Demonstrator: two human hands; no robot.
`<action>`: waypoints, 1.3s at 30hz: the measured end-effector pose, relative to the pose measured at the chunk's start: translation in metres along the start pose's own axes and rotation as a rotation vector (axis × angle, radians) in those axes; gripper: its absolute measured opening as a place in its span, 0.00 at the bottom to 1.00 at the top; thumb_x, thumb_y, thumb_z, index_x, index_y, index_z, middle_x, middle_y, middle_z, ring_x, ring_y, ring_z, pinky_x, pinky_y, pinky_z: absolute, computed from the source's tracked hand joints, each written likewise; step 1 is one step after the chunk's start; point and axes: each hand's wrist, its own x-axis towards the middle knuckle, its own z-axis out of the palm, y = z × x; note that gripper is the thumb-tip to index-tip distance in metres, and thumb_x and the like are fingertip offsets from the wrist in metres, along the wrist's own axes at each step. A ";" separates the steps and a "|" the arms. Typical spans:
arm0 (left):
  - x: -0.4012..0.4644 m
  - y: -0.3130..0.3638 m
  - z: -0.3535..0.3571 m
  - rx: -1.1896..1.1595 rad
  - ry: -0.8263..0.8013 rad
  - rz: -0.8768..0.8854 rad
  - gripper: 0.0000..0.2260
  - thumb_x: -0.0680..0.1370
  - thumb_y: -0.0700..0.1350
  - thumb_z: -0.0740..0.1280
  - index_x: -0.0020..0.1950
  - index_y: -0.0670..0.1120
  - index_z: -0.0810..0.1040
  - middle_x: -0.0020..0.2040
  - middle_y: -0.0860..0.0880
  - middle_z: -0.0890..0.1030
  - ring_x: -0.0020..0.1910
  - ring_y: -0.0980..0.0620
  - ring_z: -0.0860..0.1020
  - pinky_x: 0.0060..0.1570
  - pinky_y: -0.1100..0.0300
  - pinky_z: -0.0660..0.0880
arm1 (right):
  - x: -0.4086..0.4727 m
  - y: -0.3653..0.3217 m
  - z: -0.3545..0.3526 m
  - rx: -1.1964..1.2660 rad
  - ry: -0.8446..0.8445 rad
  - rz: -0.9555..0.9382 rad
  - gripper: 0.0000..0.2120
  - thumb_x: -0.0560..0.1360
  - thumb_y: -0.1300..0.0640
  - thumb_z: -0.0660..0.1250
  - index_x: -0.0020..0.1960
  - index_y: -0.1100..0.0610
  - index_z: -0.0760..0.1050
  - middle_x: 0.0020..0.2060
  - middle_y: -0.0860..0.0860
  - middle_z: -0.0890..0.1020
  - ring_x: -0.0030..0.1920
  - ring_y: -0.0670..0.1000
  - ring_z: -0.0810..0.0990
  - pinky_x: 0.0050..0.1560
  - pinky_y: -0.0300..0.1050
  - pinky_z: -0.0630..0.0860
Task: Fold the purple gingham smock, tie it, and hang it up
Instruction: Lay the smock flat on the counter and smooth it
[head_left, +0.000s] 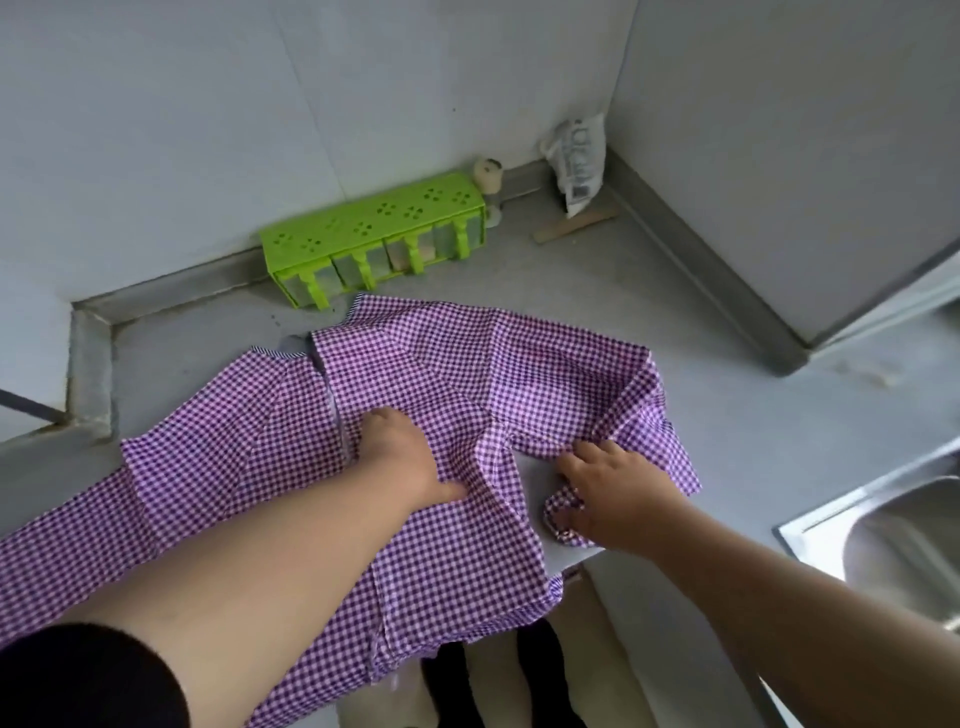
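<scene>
The purple gingham smock lies spread over the grey countertop, with its lower part hanging over the front edge. My left hand presses flat on the middle of the cloth, fingers straight. My right hand rests at the smock's right side, where a sleeve is folded inward. Its thumb and fingers touch a bunched sleeve cuff on the counter. Whether the fingers pinch the cuff is hidden by the hand itself.
A green spice rack stands against the back wall, a small bottle beside it. A white bag and a wooden stick lie in the back corner. A steel sink sits at the right.
</scene>
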 end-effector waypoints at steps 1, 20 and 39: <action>0.004 0.000 0.000 -0.020 0.029 0.030 0.61 0.65 0.86 0.55 0.82 0.39 0.60 0.73 0.37 0.73 0.71 0.38 0.73 0.67 0.47 0.72 | -0.001 0.002 -0.003 0.021 -0.013 -0.021 0.28 0.79 0.33 0.57 0.72 0.48 0.72 0.66 0.49 0.76 0.66 0.55 0.74 0.66 0.54 0.74; 0.037 0.019 0.004 -0.167 -0.121 0.102 0.70 0.50 0.91 0.48 0.81 0.55 0.25 0.78 0.36 0.69 0.72 0.31 0.70 0.70 0.44 0.71 | 0.017 0.073 -0.082 -0.270 0.199 0.062 0.20 0.81 0.52 0.62 0.72 0.49 0.71 0.69 0.51 0.75 0.67 0.56 0.74 0.66 0.57 0.73; 0.013 0.018 0.001 -0.083 -0.063 0.086 0.65 0.59 0.88 0.55 0.79 0.57 0.24 0.81 0.25 0.46 0.70 0.33 0.74 0.57 0.50 0.78 | 0.033 0.075 -0.021 -0.278 0.147 -0.044 0.17 0.82 0.54 0.59 0.70 0.50 0.71 0.63 0.48 0.73 0.60 0.52 0.74 0.63 0.51 0.73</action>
